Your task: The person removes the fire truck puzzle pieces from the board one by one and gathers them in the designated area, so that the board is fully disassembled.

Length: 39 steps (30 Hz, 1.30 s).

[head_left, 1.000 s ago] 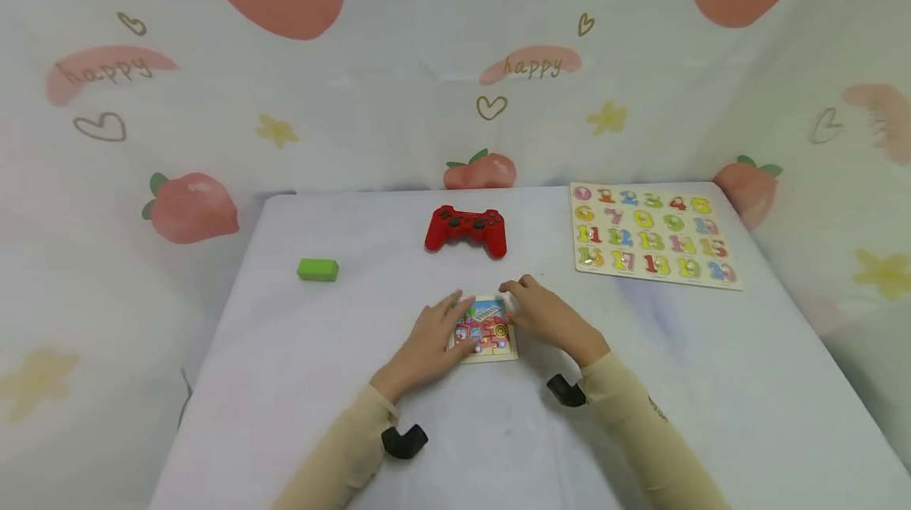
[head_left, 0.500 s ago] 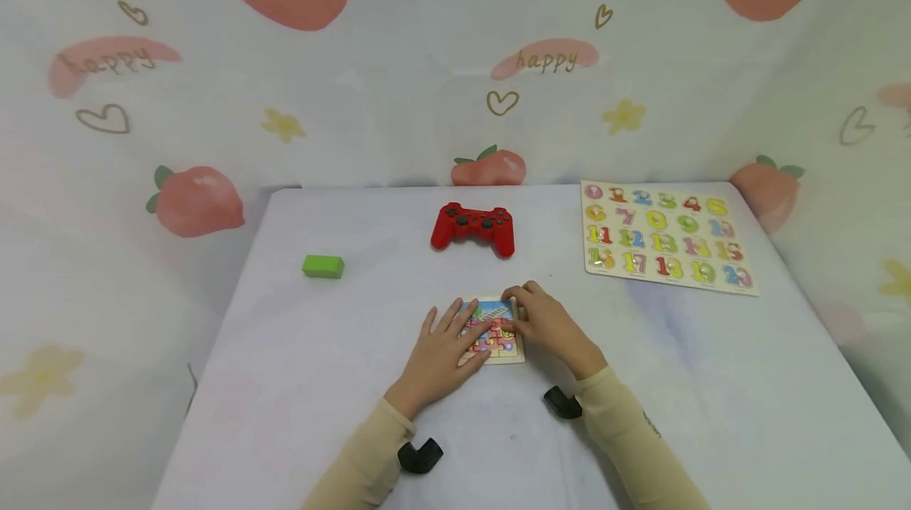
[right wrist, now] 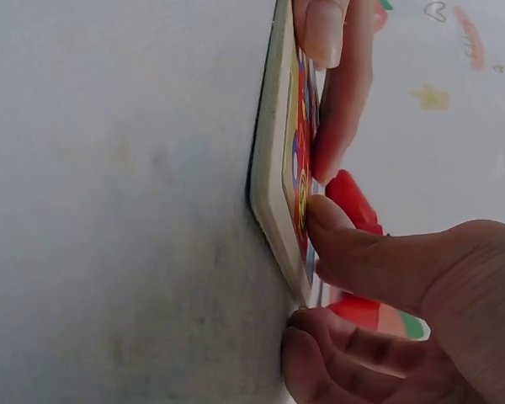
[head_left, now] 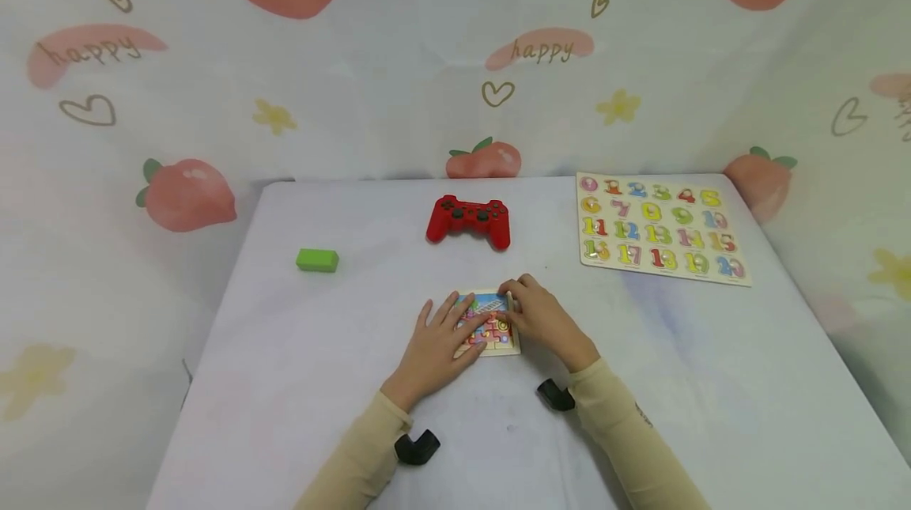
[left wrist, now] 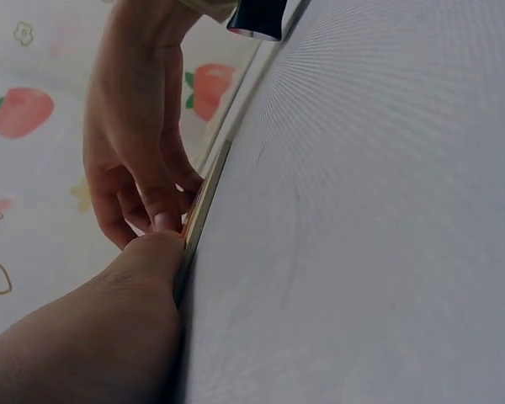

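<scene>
The puzzle (head_left: 502, 341) lies flat on the white cloth (head_left: 342, 336), near the middle: a thin, squarish panel with a pale, wood-like frame, rounded corners and glossy, curvy interlocking pieces. The left hand (head_left: 436, 348) rests on it with fingers spread and nearly straight, holding it down and covering much of its left part. The right hand (head_left: 546, 322) grips the right edge, thumb on the printed face, the other fingers bent at the far right corner. In the left wrist view, the left hand hides most of the puzzle.

Farther off sits a red controller (head_left: 468, 221), smooth and two-horned with dark sticks. Far left is a green block (head_left: 317, 260), plain and rectangular; far right, a number board (head_left: 662, 229), flat and pale with bright raised numerals. Behind hangs a softly creased, peach-print backdrop (head_left: 398, 99). Beige sleeves (head_left: 363, 443) carry black, bent fittings (head_left: 417, 448).
</scene>
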Tool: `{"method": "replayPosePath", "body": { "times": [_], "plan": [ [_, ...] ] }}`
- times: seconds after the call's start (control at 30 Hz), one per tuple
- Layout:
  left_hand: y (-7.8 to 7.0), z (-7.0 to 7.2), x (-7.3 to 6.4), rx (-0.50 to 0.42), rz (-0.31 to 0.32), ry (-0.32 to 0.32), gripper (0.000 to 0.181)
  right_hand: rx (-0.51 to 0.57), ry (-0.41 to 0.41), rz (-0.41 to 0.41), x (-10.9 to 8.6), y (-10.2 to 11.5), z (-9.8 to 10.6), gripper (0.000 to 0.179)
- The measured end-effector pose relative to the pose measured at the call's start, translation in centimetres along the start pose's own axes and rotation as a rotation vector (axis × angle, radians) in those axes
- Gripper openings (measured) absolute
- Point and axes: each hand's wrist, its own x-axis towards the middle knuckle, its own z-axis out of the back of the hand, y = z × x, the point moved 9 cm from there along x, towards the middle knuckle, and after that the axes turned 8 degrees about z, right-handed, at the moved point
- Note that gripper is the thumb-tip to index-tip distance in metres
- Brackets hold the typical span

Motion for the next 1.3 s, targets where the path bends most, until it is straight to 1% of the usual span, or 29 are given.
{"method": "replayPosePath", "body": {
  "times": [0.13,0.23,0.33,0.43,0.5,0.63,0.73,0.87,1.03,1.13,1.3],
  "plan": [
    [-0.3,0.1,0.2,-0.005,-0.010,-0.014,0.051,-0.037,-0.009,-0.004,0.1,0.1,0.1,0.027],
    [-0.6,0.2,0.4,-0.007,-0.021,-0.033,0.048,-0.044,-0.015,-0.005,0.1,0.0,0.0,0.026],
    [-0.8,0.2,0.4,0.005,-0.028,-0.046,0.047,-0.015,-0.028,0.002,0.1,-0.1,0.0,0.028],
    [-1.0,0.1,0.4,0.026,-0.041,-0.037,0.045,0.022,-0.045,0.000,0.1,-0.3,0.1,0.026],
    [-1.2,0.1,0.3,0.039,-0.063,-0.033,0.043,0.037,-0.054,-0.008,0.1,-0.5,0.1,0.025],
    [-1.4,0.2,0.2,0.055,-0.097,-0.045,0.040,0.051,-0.067,-0.030,0.2,-0.9,0.0,0.022],
    [-1.2,0.0,0.2,0.064,-0.083,-0.043,0.040,0.070,-0.074,-0.053,0.4,-0.9,0.0,0.021],
    [-0.9,-0.4,0.4,0.058,-0.054,-0.025,0.041,0.101,-0.071,-0.105,0.6,-0.9,0.0,0.018],
    [-0.8,-0.3,0.5,0.041,-0.035,-0.012,0.041,0.132,-0.067,-0.162,0.7,-1.1,0.1,0.014],
    [-0.8,-0.3,0.5,0.040,-0.029,-0.003,0.041,0.154,-0.068,-0.168,0.8,-1.1,0.1,0.012],
    [-0.8,-0.3,0.4,0.042,-0.038,0.000,0.041,0.195,-0.072,-0.184,1.1,-1.4,0.0,0.010]
  ]
}}
